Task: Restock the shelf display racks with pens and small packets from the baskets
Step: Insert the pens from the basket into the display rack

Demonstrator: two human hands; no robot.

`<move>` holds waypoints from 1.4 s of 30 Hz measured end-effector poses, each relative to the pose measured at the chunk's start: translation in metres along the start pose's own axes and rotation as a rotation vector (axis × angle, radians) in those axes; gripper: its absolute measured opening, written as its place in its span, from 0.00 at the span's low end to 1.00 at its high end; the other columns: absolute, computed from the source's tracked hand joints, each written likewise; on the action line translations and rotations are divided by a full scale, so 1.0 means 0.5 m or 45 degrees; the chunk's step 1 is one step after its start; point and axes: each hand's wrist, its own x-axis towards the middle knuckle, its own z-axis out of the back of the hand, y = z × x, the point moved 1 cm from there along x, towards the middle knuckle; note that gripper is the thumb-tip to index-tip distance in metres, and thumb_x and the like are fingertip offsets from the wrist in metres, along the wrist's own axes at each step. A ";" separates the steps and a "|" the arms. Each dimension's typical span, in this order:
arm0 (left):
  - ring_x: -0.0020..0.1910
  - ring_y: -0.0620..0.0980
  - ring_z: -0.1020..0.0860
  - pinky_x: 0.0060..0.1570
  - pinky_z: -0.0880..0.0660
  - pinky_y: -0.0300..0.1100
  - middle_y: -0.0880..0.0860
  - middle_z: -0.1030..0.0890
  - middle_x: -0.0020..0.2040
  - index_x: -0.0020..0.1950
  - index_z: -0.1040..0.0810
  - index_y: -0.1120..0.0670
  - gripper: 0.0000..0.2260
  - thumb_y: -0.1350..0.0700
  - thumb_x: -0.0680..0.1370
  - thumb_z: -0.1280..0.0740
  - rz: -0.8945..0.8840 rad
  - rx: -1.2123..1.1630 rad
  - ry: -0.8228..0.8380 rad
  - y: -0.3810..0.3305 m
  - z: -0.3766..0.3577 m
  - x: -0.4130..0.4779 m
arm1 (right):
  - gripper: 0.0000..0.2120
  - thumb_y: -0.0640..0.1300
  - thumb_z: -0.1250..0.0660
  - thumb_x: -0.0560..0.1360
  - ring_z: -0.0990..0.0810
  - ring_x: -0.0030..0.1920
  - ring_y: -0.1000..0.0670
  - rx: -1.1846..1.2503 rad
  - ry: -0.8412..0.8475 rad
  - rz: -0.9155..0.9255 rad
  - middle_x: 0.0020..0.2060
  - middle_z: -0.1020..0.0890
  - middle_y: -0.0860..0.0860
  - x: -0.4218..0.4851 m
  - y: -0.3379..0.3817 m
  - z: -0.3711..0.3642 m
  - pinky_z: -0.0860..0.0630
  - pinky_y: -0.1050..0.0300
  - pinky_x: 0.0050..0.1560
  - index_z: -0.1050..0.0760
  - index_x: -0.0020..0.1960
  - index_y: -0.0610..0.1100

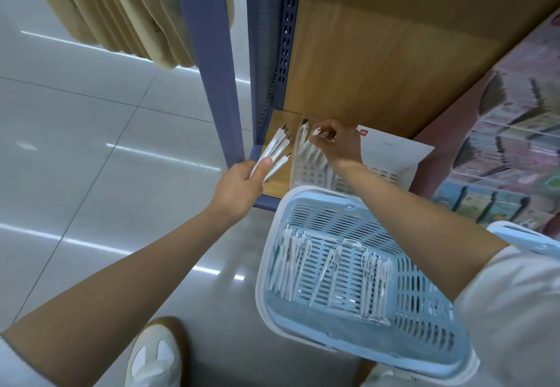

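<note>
My left hand point(242, 181) grips a small bunch of white pens point(277, 151) beside the blue shelf post. My right hand point(339, 145) reaches over a white perforated display rack point(312, 171) on the low wooden shelf and pinches the top of one white pen point(316, 132) among several pens standing in the rack. Below my right forearm sits a light blue basket point(424, 323) with a white rim. Several white pens point(292, 261) and a clear packet point(344, 280) lie in the basket.
A blue metal shelf upright point(216, 62) stands left of the rack. A white box point(394, 151) lies behind the rack. Colourful packs point(509, 132) fill the shelf to the right. Beige cloth point(121, 7) hangs upper left. My shoe point(154, 356) is on the grey tiled floor.
</note>
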 end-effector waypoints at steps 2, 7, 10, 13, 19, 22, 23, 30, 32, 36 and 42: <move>0.31 0.47 0.29 0.33 0.31 0.40 0.51 0.27 0.31 0.46 0.23 0.56 0.21 0.41 0.81 0.44 -0.010 -0.009 0.004 -0.003 -0.001 0.005 | 0.06 0.40 0.27 0.71 0.28 0.35 0.59 -0.019 -0.007 0.018 0.37 0.22 0.52 0.005 0.004 0.002 0.33 0.75 0.37 0.19 0.48 0.43; 0.30 0.47 0.30 0.32 0.32 0.40 0.51 0.27 0.30 0.45 0.24 0.56 0.20 0.42 0.82 0.44 -0.039 -0.017 0.005 -0.005 0.000 0.013 | 0.06 0.41 0.27 0.70 0.26 0.38 0.55 -0.063 0.026 0.062 0.38 0.21 0.52 0.012 -0.006 -0.001 0.31 0.69 0.42 0.19 0.47 0.42; 0.30 0.48 0.30 0.32 0.31 0.42 0.51 0.28 0.30 0.46 0.23 0.59 0.22 0.42 0.82 0.44 -0.030 -0.037 0.019 0.000 -0.004 0.015 | 0.07 0.44 0.26 0.69 0.23 0.44 0.50 -0.172 0.045 0.138 0.42 0.17 0.50 0.016 -0.015 -0.013 0.34 0.58 0.52 0.17 0.47 0.44; 0.30 0.48 0.30 0.34 0.31 0.44 0.52 0.28 0.30 0.48 0.23 0.61 0.24 0.41 0.81 0.44 -0.020 -0.057 0.028 0.007 -0.007 0.019 | 0.08 0.52 0.28 0.68 0.26 0.53 0.45 -0.430 -0.015 0.113 0.48 0.20 0.50 0.024 -0.029 -0.026 0.46 0.62 0.49 0.17 0.46 0.51; 0.30 0.49 0.29 0.35 0.30 0.45 0.52 0.27 0.31 0.48 0.22 0.61 0.24 0.40 0.81 0.44 -0.009 -0.046 0.039 0.014 -0.012 0.023 | 0.07 0.52 0.27 0.70 0.34 0.57 0.46 -0.566 -0.013 0.062 0.53 0.27 0.50 0.014 -0.031 -0.020 0.41 0.58 0.54 0.16 0.46 0.52; 0.30 0.49 0.29 0.35 0.30 0.45 0.52 0.27 0.31 0.49 0.22 0.59 0.23 0.40 0.81 0.44 -0.015 -0.045 0.064 0.011 -0.015 0.024 | 0.09 0.53 0.27 0.69 0.35 0.59 0.48 -0.529 -0.003 0.007 0.54 0.29 0.52 0.010 -0.018 -0.025 0.42 0.57 0.57 0.18 0.48 0.56; 0.30 0.49 0.30 0.35 0.30 0.45 0.52 0.27 0.31 0.49 0.22 0.60 0.24 0.40 0.81 0.44 -0.019 -0.055 0.070 0.008 -0.016 0.024 | 0.11 0.53 0.27 0.69 0.35 0.59 0.49 -0.471 -0.031 -0.031 0.54 0.29 0.52 0.004 -0.013 -0.022 0.44 0.57 0.56 0.20 0.51 0.56; 0.29 0.48 0.31 0.34 0.32 0.44 0.51 0.27 0.31 0.44 0.26 0.58 0.21 0.42 0.82 0.43 -0.058 -0.022 0.013 -0.015 -0.041 0.039 | 0.11 0.48 0.35 0.78 0.18 0.45 0.50 0.482 0.607 -0.214 0.46 0.16 0.46 -0.062 0.030 0.049 0.24 0.59 0.44 0.20 0.51 0.42; 0.31 0.52 0.30 0.38 0.31 0.47 0.53 0.26 0.32 0.42 0.27 0.59 0.21 0.42 0.82 0.43 -0.081 0.055 0.003 -0.021 -0.055 0.048 | 0.07 0.46 0.33 0.77 0.16 0.44 0.50 0.538 0.707 -0.289 0.44 0.15 0.46 -0.075 0.041 0.048 0.23 0.61 0.43 0.22 0.49 0.43; 0.34 0.53 0.28 0.42 0.27 0.52 0.50 0.27 0.31 0.42 0.27 0.55 0.20 0.40 0.81 0.43 -0.117 0.007 0.073 -0.036 -0.082 0.056 | 0.05 0.43 0.30 0.74 0.18 0.36 0.54 0.752 0.507 -0.428 0.35 0.16 0.49 -0.076 0.044 0.059 0.23 0.64 0.40 0.22 0.44 0.42; 0.27 0.48 0.30 0.40 0.31 0.48 0.49 0.27 0.29 0.43 0.27 0.58 0.20 0.42 0.81 0.41 -0.046 -0.124 0.101 -0.046 -0.090 0.057 | 0.01 0.37 0.32 0.75 0.17 0.37 0.53 0.962 0.407 -0.505 0.34 0.17 0.49 -0.069 0.040 0.084 0.21 0.64 0.40 0.23 0.47 0.40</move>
